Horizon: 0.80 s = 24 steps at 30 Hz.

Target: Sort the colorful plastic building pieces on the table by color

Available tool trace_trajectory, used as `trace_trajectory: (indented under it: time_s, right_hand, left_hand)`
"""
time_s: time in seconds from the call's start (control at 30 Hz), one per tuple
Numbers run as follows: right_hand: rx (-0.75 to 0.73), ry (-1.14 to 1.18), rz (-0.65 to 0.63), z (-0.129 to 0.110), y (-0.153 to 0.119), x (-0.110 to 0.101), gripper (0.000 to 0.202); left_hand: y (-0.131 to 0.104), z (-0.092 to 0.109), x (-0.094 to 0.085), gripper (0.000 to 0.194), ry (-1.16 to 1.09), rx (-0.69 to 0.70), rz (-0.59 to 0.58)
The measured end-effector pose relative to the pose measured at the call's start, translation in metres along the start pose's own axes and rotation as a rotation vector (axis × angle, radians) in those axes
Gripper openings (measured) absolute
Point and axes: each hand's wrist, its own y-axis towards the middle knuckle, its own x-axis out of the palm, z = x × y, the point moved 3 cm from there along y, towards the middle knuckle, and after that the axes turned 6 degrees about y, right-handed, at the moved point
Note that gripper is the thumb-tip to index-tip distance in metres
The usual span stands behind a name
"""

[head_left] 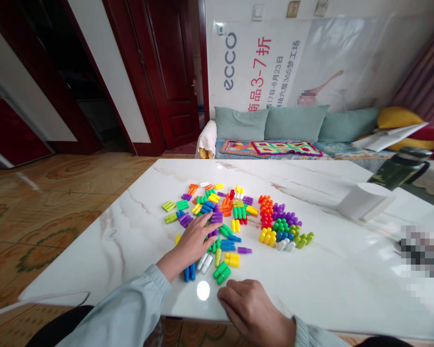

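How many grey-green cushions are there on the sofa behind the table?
3, in a row: a left cushion, a middle cushion and a right cushion, next to a yellow cushion. Another could be hidden behind the yellow one.

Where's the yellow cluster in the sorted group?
Head view, right of center: the yellow cluster sits left of the white pieces, in front of the red pieces.

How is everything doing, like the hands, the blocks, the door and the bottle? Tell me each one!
Left hand: open, fingers reaching over the loose blocks.
Right hand: curled; its inside is hidden.
Loose blocks: scattered in mixed colours.
Grouped blocks: close together, mostly by colour.
Door: partly open.
Bottle: capped.
Green cushions: propped up.
Colourful mat: spread out.
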Motion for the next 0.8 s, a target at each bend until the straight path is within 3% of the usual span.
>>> trace_trajectory:
  time_s: [0.1,0.27,0.57,0.8]
  right_hand:
    - [-0.003,-0.004,0.002,-0.0006,0.0010,-0.0010,0.014]
    - [-0.006,-0.011,0.000,-0.0004,0.0004,-0.0011,0.014]
    - [-0.009,-0.010,-0.007,-0.0032,0.0022,-0.0038,0.015]
    - [0.004,-0.018,-0.010,-0.0009,0.0014,-0.0013,0.013]
  left_hand:
    - [0.0023,-0.0019,0.0022,0.034,0.014,0.022,-0.020]
    - [0.0035,-0.0019,0.0030,0.045,0.064,0.035,-0.052]
    - [0.0040,-0.0004,-0.0022,0.038,0.080,0.076,-0.028]
    - [0.0073,-0.0021,0.0015,0.047,0.079,0.059,0.005]
